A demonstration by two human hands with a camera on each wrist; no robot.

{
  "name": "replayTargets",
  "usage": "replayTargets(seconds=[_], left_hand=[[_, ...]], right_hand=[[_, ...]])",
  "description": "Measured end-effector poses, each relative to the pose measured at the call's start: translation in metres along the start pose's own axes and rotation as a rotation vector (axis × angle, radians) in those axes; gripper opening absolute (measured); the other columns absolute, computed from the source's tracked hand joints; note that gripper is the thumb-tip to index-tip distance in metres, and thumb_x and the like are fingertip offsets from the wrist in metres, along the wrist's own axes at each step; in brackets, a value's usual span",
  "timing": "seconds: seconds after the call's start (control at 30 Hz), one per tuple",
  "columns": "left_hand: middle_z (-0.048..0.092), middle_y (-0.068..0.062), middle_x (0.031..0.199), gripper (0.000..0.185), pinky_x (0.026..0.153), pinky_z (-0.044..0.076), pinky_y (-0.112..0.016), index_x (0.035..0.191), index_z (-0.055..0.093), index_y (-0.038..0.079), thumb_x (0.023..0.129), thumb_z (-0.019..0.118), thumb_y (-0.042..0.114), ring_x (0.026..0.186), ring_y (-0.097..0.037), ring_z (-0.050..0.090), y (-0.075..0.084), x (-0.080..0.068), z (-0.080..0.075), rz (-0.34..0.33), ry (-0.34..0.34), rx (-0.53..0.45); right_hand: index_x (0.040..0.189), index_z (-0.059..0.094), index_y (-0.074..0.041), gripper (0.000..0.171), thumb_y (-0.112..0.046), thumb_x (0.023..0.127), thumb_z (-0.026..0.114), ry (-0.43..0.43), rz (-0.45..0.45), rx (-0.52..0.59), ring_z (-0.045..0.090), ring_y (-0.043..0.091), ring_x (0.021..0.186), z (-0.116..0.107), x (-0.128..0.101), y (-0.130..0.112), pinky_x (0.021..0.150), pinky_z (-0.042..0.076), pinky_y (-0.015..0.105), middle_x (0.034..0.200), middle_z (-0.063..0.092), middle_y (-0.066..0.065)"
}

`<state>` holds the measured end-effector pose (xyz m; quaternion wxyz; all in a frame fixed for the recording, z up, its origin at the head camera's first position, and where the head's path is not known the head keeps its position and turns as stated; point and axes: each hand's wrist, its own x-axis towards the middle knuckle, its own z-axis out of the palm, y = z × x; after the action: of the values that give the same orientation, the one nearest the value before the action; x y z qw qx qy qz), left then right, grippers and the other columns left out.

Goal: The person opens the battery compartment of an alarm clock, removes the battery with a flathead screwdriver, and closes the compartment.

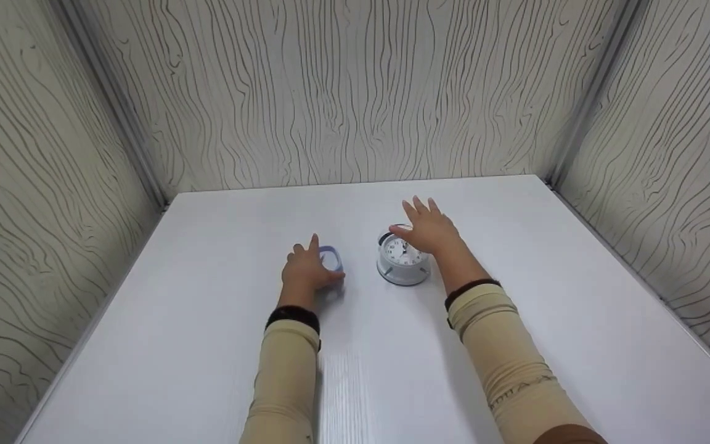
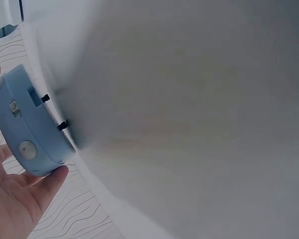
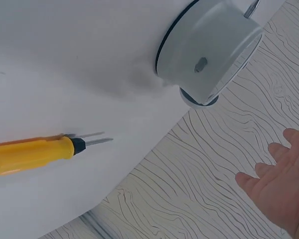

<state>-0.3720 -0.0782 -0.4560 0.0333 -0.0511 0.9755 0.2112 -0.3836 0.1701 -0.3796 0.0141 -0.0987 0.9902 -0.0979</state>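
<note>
On the white table (image 1: 207,345), my left hand (image 1: 323,262) grips a light blue round casing (image 1: 329,251) standing on its edge. In the left wrist view the casing (image 2: 25,124) shows small buttons and two black pins, with my thumb (image 2: 52,179) under it. My right hand (image 1: 424,225) hovers with its fingers spread over a white round alarm clock (image 1: 401,262) that lies face up. From the right wrist the clock (image 3: 204,55) is seen side on, and the hand (image 3: 281,177) is apart from it.
A yellow-handled screwdriver (image 3: 35,153) lies on the table near the clock, seen only from the right wrist. Wood-grain panels (image 1: 355,92) wall in the table at the back and both sides.
</note>
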Motion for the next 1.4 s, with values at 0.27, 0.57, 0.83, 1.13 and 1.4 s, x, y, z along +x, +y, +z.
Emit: replayTargets(seconds=[0.27,0.57,0.83,1.13,1.4], left_hand=[[0.029,-0.021,0.139,0.114,0.097,0.038,-0.05,0.148,0.011,0.023,0.06,0.076,0.058,0.126,-0.038,0.033,0.001,0.0,-0.001,-0.003,0.016,-0.007],[0.032,-0.02,0.138,0.113,0.096,0.04,-0.047,0.145,0.023,0.01,0.059,0.076,0.06,0.123,-0.035,0.038,0.016,-0.008,-0.007,0.022,0.057,-0.017],[0.043,-0.015,0.121,0.105,0.089,0.047,-0.041,0.133,0.039,0.001,0.056,0.076,0.061,0.107,-0.027,0.046,0.025,-0.015,-0.006,0.097,0.095,0.008],[0.04,-0.014,0.126,0.107,0.091,0.046,-0.039,0.136,0.035,0.002,0.057,0.075,0.061,0.11,-0.026,0.045,0.03,-0.021,-0.005,0.141,0.099,-0.027],[0.029,-0.017,0.136,0.111,0.093,0.044,-0.039,0.146,0.02,0.012,0.061,0.076,0.055,0.117,-0.029,0.038,0.035,-0.023,-0.002,0.125,0.081,-0.129]], right_hand=[[0.145,0.024,-0.016,0.07,-0.053,0.09,0.045,0.016,-0.024,0.22,0.014,0.028,0.138,0.022,0.006,-0.021,0.111,0.017,0.045,0.151,0.02,0.009],[0.127,0.049,-0.009,0.051,-0.043,0.09,0.053,-0.076,0.073,0.618,0.061,0.021,0.097,0.046,0.005,-0.052,0.082,0.051,0.035,0.11,0.061,0.011],[0.117,0.053,0.005,0.044,-0.03,0.092,0.054,-0.208,0.169,0.871,0.065,0.023,0.086,0.061,0.004,-0.064,0.071,0.055,0.029,0.099,0.064,0.019],[0.11,0.057,0.008,0.038,-0.024,0.089,0.059,-0.176,0.184,0.985,0.066,0.025,0.084,0.067,-0.001,-0.067,0.074,0.054,0.033,0.096,0.063,0.018],[0.116,0.056,0.006,0.045,-0.025,0.085,0.064,-0.083,0.206,0.994,0.065,0.025,0.086,0.063,-0.001,-0.067,0.072,0.054,0.03,0.102,0.063,0.018]])
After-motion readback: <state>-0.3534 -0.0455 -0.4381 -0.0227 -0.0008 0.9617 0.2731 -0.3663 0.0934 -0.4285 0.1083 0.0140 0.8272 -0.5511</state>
